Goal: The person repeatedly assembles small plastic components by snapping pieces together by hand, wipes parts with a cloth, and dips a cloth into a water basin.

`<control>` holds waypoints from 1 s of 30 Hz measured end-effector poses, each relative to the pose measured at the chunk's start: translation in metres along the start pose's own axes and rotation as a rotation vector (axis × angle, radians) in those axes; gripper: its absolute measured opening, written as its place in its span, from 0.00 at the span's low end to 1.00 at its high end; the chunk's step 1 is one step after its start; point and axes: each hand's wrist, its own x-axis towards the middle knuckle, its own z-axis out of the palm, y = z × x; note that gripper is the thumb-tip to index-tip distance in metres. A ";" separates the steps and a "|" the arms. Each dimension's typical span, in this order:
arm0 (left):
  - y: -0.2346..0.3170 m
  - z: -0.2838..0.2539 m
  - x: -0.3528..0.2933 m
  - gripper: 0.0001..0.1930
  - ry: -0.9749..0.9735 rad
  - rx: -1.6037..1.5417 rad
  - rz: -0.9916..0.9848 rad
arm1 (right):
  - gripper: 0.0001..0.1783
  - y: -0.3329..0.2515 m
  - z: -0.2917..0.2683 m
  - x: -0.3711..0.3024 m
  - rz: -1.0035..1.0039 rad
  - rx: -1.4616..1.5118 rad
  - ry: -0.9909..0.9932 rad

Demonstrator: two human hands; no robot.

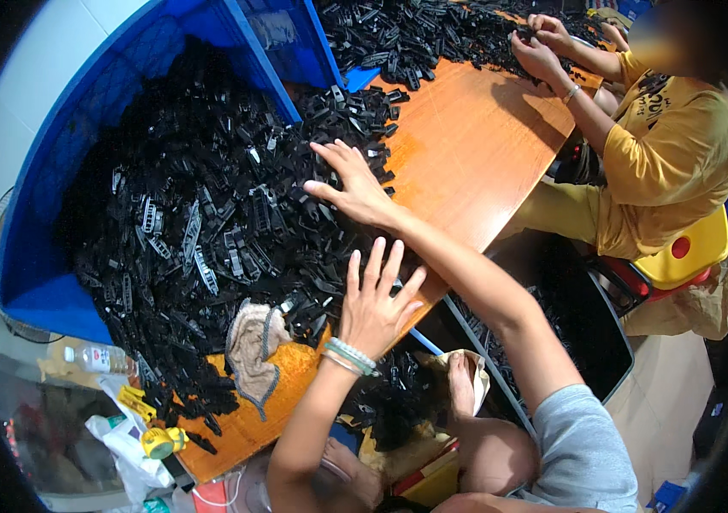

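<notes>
- While your right hand (348, 186) hangs over black plastic parts (227, 214), grip loose and empty, your left hand (374, 299) splays near the edge of the orange table (475, 128), also empty.
- Parts: slim, ribbed, some glossy, heaped from blue bin (39, 286) onto smooth tabletop.
- Crumpled beige cloth (253, 342), dark-edged, left of your left wrist.

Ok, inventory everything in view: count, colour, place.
Small parts: uncountable, mostly black, heaped on table
Table: one, orange, beneath parts
Bin: at least one, blue, upper left
Cloth: one, beige, near table's lower end
Bottle: one, clear, left
Bag: one, white, lower left
Tub: one, black, right of centre
Stool: one, mostly yellow, right
Co-worker: at least one, yellow clothing, upper right
Own sleeve: one, grey, lower right
Left hand: one, pale wristbands, near cloth
Right hand: one, bare, over parts
</notes>
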 end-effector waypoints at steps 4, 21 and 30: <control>-0.010 0.012 0.003 0.27 -0.092 0.069 -0.042 | 0.21 0.022 -0.014 0.022 -0.022 0.176 0.103; -0.020 0.006 -0.003 0.24 -0.090 0.025 -0.089 | 0.34 0.084 0.008 0.080 0.184 -0.131 -0.058; -0.009 -0.025 -0.020 0.21 0.189 -0.162 -0.042 | 0.24 0.037 -0.018 0.062 0.088 -0.304 0.051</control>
